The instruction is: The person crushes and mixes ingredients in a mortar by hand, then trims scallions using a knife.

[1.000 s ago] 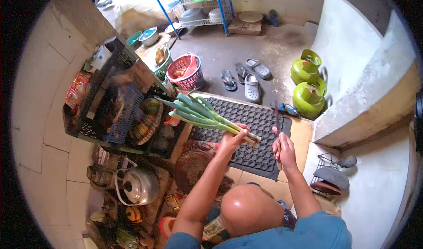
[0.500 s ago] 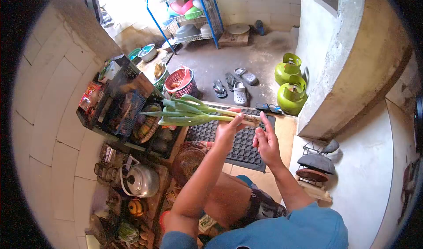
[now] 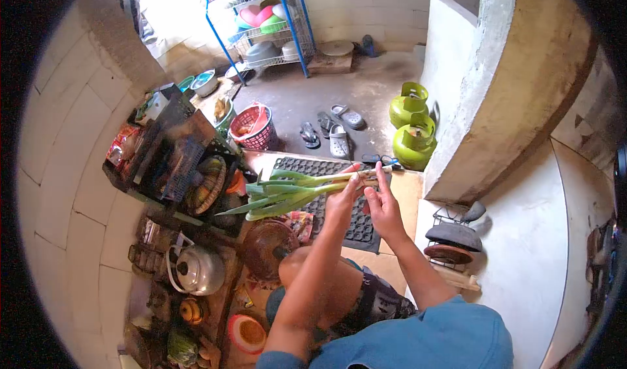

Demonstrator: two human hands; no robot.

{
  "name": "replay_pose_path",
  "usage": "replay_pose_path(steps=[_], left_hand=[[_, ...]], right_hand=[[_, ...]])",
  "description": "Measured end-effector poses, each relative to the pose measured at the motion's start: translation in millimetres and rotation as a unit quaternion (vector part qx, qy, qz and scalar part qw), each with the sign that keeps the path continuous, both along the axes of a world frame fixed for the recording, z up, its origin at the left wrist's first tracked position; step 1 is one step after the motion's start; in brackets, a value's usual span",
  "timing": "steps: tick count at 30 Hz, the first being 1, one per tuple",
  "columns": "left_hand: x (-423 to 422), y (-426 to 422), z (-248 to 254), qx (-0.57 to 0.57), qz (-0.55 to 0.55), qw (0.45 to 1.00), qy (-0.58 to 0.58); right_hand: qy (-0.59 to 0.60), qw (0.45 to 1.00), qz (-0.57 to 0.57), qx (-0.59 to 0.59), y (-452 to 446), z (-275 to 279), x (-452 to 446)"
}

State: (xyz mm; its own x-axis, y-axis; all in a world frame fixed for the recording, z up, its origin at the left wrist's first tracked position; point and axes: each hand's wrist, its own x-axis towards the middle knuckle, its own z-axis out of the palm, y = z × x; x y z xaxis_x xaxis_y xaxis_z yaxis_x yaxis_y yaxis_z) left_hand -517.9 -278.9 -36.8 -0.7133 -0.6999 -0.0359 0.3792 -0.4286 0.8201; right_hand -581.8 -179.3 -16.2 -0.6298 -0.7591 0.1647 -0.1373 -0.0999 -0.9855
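Note:
A bunch of spring onions [image 3: 287, 192] lies across my left hand [image 3: 341, 204], which is closed round the pale stems. The green leaves spread to the left, and the root ends point right. My right hand [image 3: 384, 209] is beside those root ends. Its index finger stretches up across them and its thumb stands apart below; whether they touch the stems is hard to tell. Under both hands is a black floor mat [image 3: 356, 224]. Below the leaves sits a round brown lid or pan [image 3: 264, 250].
On the left are a kettle [image 3: 201, 271], an orange-rimmed bowl [image 3: 250, 333] and a dark shelf rack [image 3: 157, 153]. A red basket [image 3: 253, 126], clogs [image 3: 338, 140] and green gas cylinders [image 3: 414, 144] stand ahead. To the right is a wall [image 3: 509, 88] beside stacked pans [image 3: 454, 236].
The spring onions have swung lower on their leafy side, and the leaves have fanned out. My hands have come closer together, with my right hand nearer the stems. The camera view has shifted slightly.

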Motion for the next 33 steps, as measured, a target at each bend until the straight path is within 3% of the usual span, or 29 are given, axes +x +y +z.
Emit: replay_pose_path(steps=[11,17,20,21,24,28,31,33], left_hand=[[-18.1,0.0,-12.4,0.007,0.088,0.996,-0.022],[-20.4,1.8,-8.6,0.018,0.121,0.992,0.003],[-20.4,-1.8,-7.3,0.019,0.118,0.993,0.015],[-19.5,-2.8,-5.5,0.024,0.118,0.993,0.012],[-20.0,-4.0,-9.0,0.027,0.113,0.993,0.018],[-21.3,-5.2,-12.9,0.005,0.102,0.995,0.008],[-22.3,-5.0,-17.2,-0.018,0.087,0.996,-0.004],[-24.4,-3.4,-16.9,-0.033,0.088,0.996,-0.006]], right_hand=[[0.219,0.952,-0.099,0.191,-5.5,7.8,-8.0],[0.347,0.926,-0.149,0.030,-18.3,-15.4,-24.9],[0.026,0.999,0.009,0.031,-17.9,-23.6,-36.3],[-0.003,1.000,0.024,0.003,-18.1,-17.4,-32.7],[0.063,0.996,-0.004,0.067,-9.9,1.6,-19.3],[0.245,0.950,-0.070,0.181,-7.3,-3.7,-24.2],[0.296,0.942,-0.102,0.117,-4.7,-5.9,-35.0],[0.254,0.960,-0.089,0.080,-7.1,-8.7,-36.7]])
